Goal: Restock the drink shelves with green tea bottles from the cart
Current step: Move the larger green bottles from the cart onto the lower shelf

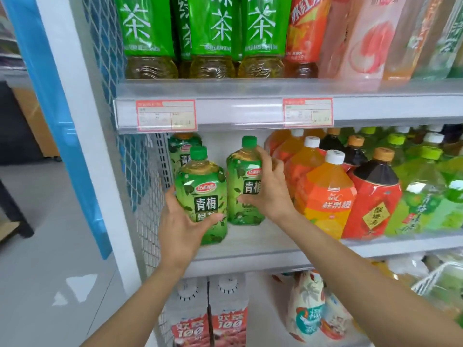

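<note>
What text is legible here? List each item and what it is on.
"青梅": green tea bottle in left hand
"青梅": green tea bottle in right hand
"茶": tall green bottles above
"鲜果橙": orange bottle
"酸梅汤": dark-topped red bottle
"100": cartons below
Price tags: blurred.

"青梅" is printed on the green tea bottles (201, 196), "鲜果橙" on the orange bottle (328, 196), "100" on the cartons (228, 324) (price tags (165, 115) illegible).

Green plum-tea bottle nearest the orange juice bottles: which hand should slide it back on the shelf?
Right, probably. The right hand already wraps that green-capped plum-tea bottle, while the left hand is busy gripping the other green plum-tea bottle beside the wire mesh side panel.
</note>
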Demonstrator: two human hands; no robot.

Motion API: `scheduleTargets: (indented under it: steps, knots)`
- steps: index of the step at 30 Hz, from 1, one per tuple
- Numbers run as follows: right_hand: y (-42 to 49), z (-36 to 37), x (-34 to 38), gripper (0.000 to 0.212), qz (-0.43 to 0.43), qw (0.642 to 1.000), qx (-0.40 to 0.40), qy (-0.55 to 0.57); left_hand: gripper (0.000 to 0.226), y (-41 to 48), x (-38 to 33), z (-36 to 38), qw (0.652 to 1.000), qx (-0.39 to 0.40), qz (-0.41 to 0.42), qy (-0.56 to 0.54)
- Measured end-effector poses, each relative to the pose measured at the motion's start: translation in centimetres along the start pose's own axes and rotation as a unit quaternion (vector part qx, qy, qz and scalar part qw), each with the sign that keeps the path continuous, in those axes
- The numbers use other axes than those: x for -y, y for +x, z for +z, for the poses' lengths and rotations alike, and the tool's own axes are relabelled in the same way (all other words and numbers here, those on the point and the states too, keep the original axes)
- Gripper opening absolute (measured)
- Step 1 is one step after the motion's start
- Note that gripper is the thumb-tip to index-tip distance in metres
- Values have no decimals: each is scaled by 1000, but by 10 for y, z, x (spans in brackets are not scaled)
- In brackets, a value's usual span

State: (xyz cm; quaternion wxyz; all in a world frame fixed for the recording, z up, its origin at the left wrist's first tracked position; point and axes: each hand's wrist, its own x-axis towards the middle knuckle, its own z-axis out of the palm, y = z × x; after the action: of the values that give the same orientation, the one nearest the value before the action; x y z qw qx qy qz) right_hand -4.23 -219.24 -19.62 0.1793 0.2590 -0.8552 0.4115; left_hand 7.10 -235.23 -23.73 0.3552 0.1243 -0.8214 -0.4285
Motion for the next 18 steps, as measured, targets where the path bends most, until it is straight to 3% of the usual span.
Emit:
scheduleTargets:
  steps: [10,18]
  knots:
    - [98,69,-12,119,5,1000,-8,-6,91,24,31,-4,996,-79,-16,26]
    - [132,100,-14,117,5,999,25,27,86,31,39,-2,995,-75,-35,46]
